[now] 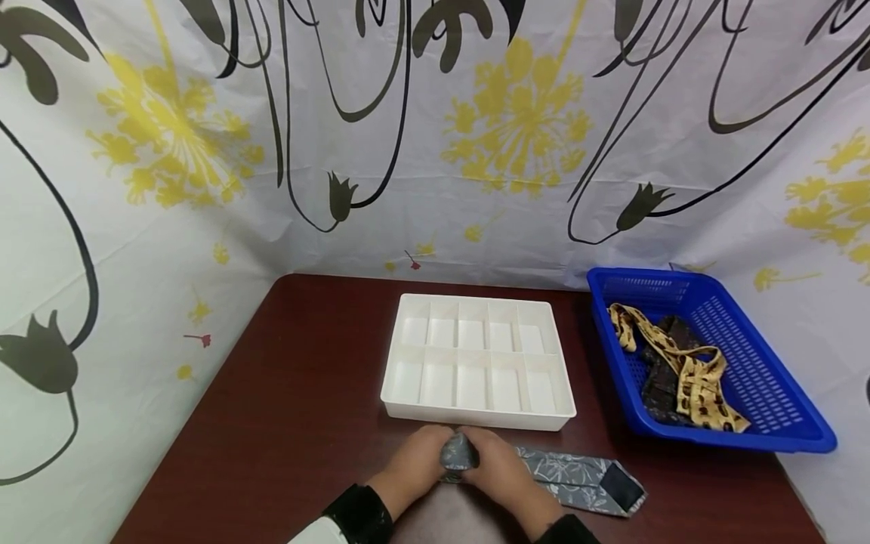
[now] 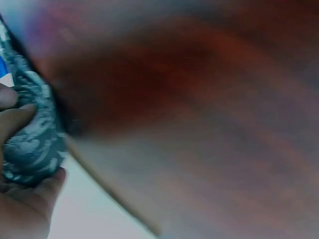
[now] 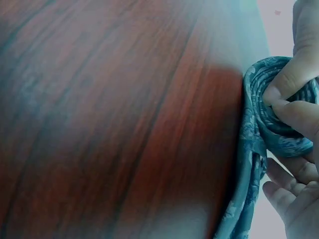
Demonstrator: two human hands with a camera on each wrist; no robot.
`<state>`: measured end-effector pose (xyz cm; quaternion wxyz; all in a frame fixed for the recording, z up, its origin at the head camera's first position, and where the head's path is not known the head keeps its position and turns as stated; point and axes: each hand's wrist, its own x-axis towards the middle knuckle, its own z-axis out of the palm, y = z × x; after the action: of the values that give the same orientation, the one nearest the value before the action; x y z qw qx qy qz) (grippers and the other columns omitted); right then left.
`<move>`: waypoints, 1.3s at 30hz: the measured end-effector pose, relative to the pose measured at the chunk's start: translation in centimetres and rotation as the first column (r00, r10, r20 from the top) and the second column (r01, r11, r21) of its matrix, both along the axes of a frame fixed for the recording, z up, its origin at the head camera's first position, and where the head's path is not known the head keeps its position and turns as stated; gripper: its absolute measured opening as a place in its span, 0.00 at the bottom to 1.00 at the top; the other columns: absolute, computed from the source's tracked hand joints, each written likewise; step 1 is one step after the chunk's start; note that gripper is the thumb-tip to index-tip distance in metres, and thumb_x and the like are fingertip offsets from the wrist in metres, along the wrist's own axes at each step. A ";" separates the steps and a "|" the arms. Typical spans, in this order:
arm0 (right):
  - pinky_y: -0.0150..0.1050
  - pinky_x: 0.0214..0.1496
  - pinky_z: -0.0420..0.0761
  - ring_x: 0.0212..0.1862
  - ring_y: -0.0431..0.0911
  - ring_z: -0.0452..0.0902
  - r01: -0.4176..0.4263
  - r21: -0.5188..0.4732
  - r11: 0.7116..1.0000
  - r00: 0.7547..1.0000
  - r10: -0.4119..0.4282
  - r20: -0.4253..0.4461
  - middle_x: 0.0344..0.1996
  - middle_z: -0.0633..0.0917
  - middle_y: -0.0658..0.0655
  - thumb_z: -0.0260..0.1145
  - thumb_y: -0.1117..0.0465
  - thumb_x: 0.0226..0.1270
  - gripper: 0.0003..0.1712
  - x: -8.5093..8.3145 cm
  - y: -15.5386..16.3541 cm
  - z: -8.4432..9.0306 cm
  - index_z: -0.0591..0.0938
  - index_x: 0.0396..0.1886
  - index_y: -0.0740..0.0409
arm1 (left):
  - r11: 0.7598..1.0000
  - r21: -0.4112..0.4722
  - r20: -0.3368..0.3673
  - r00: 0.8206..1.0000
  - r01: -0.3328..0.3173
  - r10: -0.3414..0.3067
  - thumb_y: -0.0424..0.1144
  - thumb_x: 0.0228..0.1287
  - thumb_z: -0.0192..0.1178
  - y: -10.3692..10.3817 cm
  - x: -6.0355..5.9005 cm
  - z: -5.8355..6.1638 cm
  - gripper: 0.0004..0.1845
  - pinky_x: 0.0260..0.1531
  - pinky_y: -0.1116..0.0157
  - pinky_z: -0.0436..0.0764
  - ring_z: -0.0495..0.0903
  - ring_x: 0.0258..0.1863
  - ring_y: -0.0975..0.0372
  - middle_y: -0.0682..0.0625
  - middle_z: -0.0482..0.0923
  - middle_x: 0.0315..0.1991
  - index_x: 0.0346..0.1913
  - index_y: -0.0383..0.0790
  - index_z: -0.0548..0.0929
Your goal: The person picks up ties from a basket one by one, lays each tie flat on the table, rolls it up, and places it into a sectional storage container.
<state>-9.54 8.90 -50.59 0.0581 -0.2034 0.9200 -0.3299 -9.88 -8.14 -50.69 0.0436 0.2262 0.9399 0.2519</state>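
A grey patterned necktie point(image 1: 578, 472) lies partly rolled up on the dark table. Its wide end, with a dark lining patch, stretches flat to the right, while the coil point(image 3: 256, 94) stands on edge between both hands. My left hand point(image 1: 416, 457) grips the roll from the left, its fingers curled on the fabric in the left wrist view. My right hand point(image 1: 501, 467) pinches the coil from the other side, thumb and finger pressed into the spiral layers in the right wrist view. Just behind the hands sits a white divided tray point(image 1: 476, 418), its compartments bare.
At the right stands a blue plastic basket point(image 1: 771, 378) holding a yellow-and-black patterned strip of cloth point(image 1: 700, 381) and a dark folded cloth point(image 1: 658, 389). The reddish-brown table point(image 1: 272, 423) meets a white floral curtain point(image 1: 421, 189) at the back and sides.
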 end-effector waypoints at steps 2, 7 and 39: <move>0.52 0.56 0.75 0.54 0.54 0.77 -0.001 -0.005 1.000 1.000 0.001 -0.001 0.51 0.82 0.59 0.78 0.66 0.40 0.36 0.0 0.0 0.1 0.79 0.55 0.62 | 0.996 -0.085 0.002 1.000 -0.016 0.017 0.37 0.56 0.66 0.6 -0.1 0.5 0.10 0.46 0.65 0.78 0.79 0.44 0.62 0.55 0.81 0.39 0.43 0.45 0.83; 0.52 0.56 0.75 0.54 0.55 0.78 0.001 0.003 1.000 1.000 -0.002 0.025 0.52 0.82 0.60 0.77 0.63 0.42 0.36 0.0 0.1 0.2 0.78 0.55 0.63 | 0.963 -0.260 0.039 0.996 -0.072 0.085 0.30 0.60 0.60 1.8 -0.1 1.7 0.11 0.42 0.62 0.81 0.80 0.44 0.59 0.50 0.82 0.40 0.45 0.41 0.83; 0.50 0.51 0.78 0.50 0.52 0.79 0.002 -0.061 0.998 0.998 0.001 0.059 0.48 0.84 0.59 0.74 0.70 0.40 0.31 -0.2 0.9 -0.8 0.81 0.51 0.61 | 0.997 -0.071 0.003 1.000 -0.029 0.029 0.27 0.47 0.67 0.5 0.3 0.5 0.13 0.38 0.67 0.78 0.77 0.36 0.65 0.58 0.78 0.32 0.34 0.47 0.79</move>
<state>-9.70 9.76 -51.44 0.0790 -0.1950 0.9075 -0.3637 -9.60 -7.62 -50.22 0.0497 0.2104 0.9514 0.2194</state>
